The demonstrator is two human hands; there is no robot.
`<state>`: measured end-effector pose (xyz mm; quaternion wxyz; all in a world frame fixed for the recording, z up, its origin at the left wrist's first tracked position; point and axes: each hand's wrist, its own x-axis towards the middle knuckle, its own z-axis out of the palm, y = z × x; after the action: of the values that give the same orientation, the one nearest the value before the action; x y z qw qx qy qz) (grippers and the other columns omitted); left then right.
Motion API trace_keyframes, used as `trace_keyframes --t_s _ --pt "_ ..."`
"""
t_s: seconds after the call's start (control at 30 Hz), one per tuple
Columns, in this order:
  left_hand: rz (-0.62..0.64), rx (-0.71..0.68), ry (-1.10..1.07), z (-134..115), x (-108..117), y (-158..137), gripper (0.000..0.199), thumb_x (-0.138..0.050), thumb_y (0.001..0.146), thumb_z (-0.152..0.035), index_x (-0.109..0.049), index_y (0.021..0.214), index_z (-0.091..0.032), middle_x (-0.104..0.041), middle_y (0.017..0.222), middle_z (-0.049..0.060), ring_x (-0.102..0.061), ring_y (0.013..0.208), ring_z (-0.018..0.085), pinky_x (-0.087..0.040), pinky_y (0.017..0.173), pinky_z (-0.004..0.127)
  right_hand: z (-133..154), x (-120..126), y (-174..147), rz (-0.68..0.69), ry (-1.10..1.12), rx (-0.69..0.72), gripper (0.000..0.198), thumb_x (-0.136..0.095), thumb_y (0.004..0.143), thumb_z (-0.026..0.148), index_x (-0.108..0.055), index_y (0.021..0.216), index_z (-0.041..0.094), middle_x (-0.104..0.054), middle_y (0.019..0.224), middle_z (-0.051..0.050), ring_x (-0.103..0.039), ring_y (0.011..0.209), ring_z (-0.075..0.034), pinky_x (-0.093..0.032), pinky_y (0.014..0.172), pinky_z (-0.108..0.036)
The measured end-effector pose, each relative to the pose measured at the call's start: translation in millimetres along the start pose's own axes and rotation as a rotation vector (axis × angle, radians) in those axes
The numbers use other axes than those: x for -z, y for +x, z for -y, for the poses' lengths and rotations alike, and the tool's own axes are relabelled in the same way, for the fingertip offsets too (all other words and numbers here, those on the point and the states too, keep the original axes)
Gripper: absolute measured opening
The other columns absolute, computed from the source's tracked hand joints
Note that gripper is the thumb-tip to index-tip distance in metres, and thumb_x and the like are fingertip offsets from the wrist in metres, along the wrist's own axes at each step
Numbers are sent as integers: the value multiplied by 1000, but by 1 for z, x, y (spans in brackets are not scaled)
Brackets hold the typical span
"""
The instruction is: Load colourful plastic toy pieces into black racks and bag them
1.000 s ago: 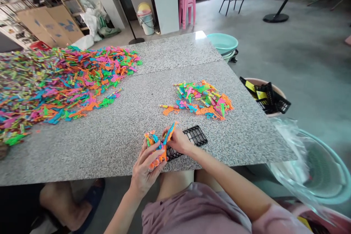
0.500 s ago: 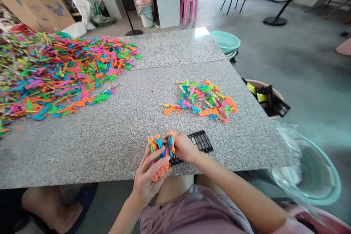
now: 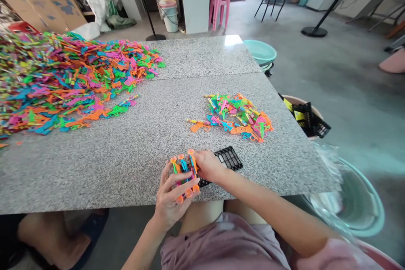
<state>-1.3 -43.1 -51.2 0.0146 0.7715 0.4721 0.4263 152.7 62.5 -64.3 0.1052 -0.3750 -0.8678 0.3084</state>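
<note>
At the table's near edge lies a black plastic grid tray [image 3: 230,159], its left part hidden under my hands. My left hand [image 3: 172,192] is closed around a row of small bright plastic toy guns [image 3: 183,169] standing at the tray's left end. Round orange tips, like suction cups, stick out at both ends of the row. My right hand [image 3: 209,165] grips an orange and blue toy gun [image 3: 193,164] against the right side of that row. Beyond the tray lies a small heap of loose toy guns [image 3: 237,114] in mixed colours.
A large pile of similar toys [image 3: 79,80] covers the left of the speckled table [image 3: 152,122]. Off its right edge stand a basin [image 3: 259,50], a tub with black trays [image 3: 305,116] and a green basket [image 3: 363,198]. Another person's leg [image 3: 50,236] shows below left.
The orange and blue toy gun in my right hand has moved left, up against the row in my left hand. The view has shifted slightly.
</note>
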Motion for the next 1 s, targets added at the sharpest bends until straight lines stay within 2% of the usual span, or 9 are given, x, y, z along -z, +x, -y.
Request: trace_keyframes --t_s 0.13,0.23,0.33,0.4,0.53,0.63,0.7,0.87,1.0 --pt "48 3 -62 1 3 2 31 -74 83 -16 -71 109 -33 -71 98 0 -50 132 28 -37 114 60 -9 -15 -3 -160 267 -100 13 -65 80 11 -64 90 19 -72 88 -4 -69 82 -18 -50 77 -26" --pt "84 19 -97 1 6 2 30 -71 85 -16 -70 109 -33 -71 98 0 -49 133 28 -33 116 62 -15 -22 -1 -239 480 -173 16 -68 78 12 -60 89 20 -72 85 0 -70 80 -17 -52 77 -27" --pt "81 3 -77 1 6 1 27 -69 87 -17 -70 110 -31 -69 97 1 -52 128 24 -30 118 59 -19 -27 -2 -244 609 -160 15 -66 81 14 -58 91 20 -72 85 0 -70 78 -15 -52 74 -26" --pt "74 -9 -75 1 6 1 26 -68 88 -16 -70 110 -30 -69 98 1 -54 125 23 -29 119 57 -17 -27 -5 -208 514 -79 11 -63 83 13 -58 91 20 -71 89 -2 -69 80 -15 -51 74 -25" --pt "83 -1 -84 2 5 0 26 -68 87 -14 -71 107 -30 -69 96 1 -54 125 26 -28 118 58 0 -14 -8 -54 77 42 20 -60 83 10 -59 102 15 -70 92 -8 -66 86 -19 -47 76 -27" --pt "70 23 -79 1 3 -1 28 -71 84 -13 -70 106 -30 -69 94 -1 -65 100 20 -29 118 57 16 2 -3 89 -137 22 24 -56 88 13 -55 111 14 -70 87 -8 -65 81 -20 -44 70 -27" --pt "47 42 -61 -1 3 0 32 -72 82 -12 -68 109 -28 -68 91 -1 -64 87 17 -29 118 57 22 9 2 151 -193 30 22 -56 89 17 -54 112 15 -70 88 -7 -66 81 -20 -43 68 -27" --pt "115 86 53 -10 5 6 41 -70 83 -16 -65 122 -27 -63 85 2 -54 112 27 -24 117 64 23 5 5 140 -208 13 18 -54 94 25 -55 110 16 -70 91 -8 -66 84 -20 -42 68 -27" --pt "95 79 109 -12 9 5 36 -73 83 -21 -67 118 -29 -66 92 3 -47 126 31 -21 118 64 20 -4 1 72 -183 -21 16 -51 95 22 -56 109 15 -69 92 -9 -65 90 -21 -42 72 -27"
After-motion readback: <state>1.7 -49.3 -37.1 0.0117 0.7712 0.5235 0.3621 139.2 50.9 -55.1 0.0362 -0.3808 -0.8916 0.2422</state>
